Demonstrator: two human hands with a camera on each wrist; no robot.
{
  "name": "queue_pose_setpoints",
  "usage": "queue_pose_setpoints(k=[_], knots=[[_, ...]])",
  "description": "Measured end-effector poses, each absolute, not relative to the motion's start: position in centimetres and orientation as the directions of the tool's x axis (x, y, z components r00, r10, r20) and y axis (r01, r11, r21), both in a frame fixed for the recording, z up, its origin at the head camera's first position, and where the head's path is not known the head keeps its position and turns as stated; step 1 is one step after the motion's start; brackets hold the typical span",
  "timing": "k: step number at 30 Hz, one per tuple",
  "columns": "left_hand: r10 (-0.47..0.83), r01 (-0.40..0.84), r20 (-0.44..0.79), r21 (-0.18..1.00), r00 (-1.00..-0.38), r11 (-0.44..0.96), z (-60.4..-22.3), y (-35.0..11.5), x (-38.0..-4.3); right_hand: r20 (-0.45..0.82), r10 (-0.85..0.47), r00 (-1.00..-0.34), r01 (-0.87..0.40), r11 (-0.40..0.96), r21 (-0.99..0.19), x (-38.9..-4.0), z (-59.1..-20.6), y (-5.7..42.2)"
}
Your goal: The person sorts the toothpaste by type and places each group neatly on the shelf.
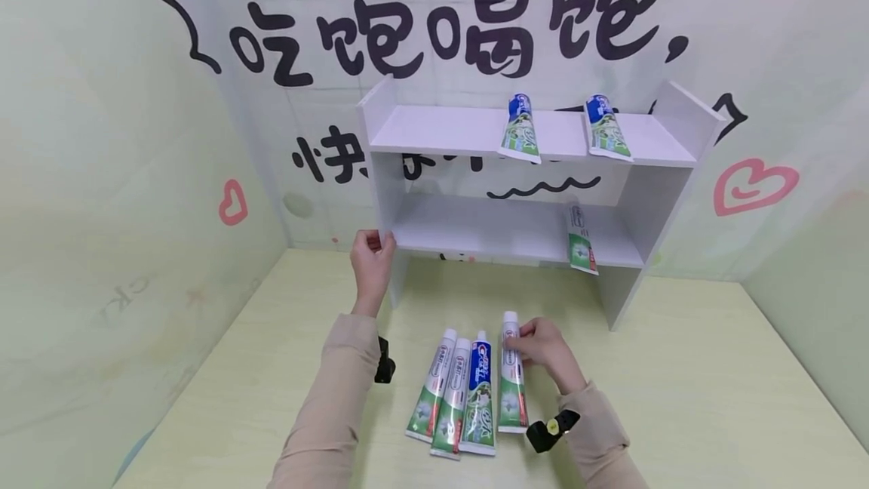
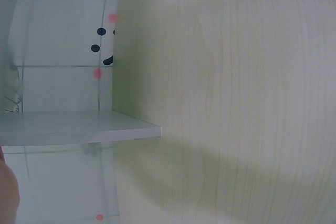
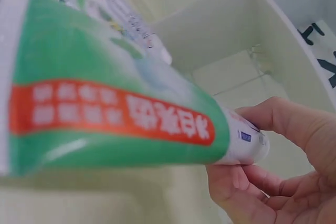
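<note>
On a pale surface, a person's right hand is pinching a white-and-green toothpaste tube near its cap, probably because that end is offering the firmer hold. Taking this tube as the clock's centre, two similar tubes and a blue-and-green tube are lying close by toward 9 o'clock, caps pointing roughly at 12, seemingly grouped for easy reach. A white two-tier shelf is standing at 12; a pair of blue-and-green tubes is resting on top and one white-and-green tube below, wide ends overhanging the front, perhaps for displaying labels. At 10 o'clock, the left hand is gripping the left side panel with curled fingers, apparently steadying it. The left arm is stretching forward from 8 o'clock; the right arm is angling inward from 4, its thumb and fingers parting only by the tube's thickness.
</note>
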State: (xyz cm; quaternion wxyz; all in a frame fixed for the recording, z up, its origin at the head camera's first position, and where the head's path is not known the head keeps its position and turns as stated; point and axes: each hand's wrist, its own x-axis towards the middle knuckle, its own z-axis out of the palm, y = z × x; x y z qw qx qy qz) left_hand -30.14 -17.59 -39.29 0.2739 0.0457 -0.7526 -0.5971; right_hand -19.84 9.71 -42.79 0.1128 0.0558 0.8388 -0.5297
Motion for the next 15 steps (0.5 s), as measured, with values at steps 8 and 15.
queue_pose_setpoints(k=[8, 15], knots=[[-0.401, 0.257, 0.359, 0.923, -0.843, 0.286, -39.5, -17.6, -30.1, -0.166, -0.071, -0.983, 0.129, 0.369, -0.92, -20.4, -39.9, 10.0], [-0.403, 0.262, 0.362, 0.923, -0.841, 0.282, -39.4, -17.6, -30.2, -0.093, -0.083, -0.992, 0.054, 0.388, -0.92, -20.8, -37.0, 10.2]])
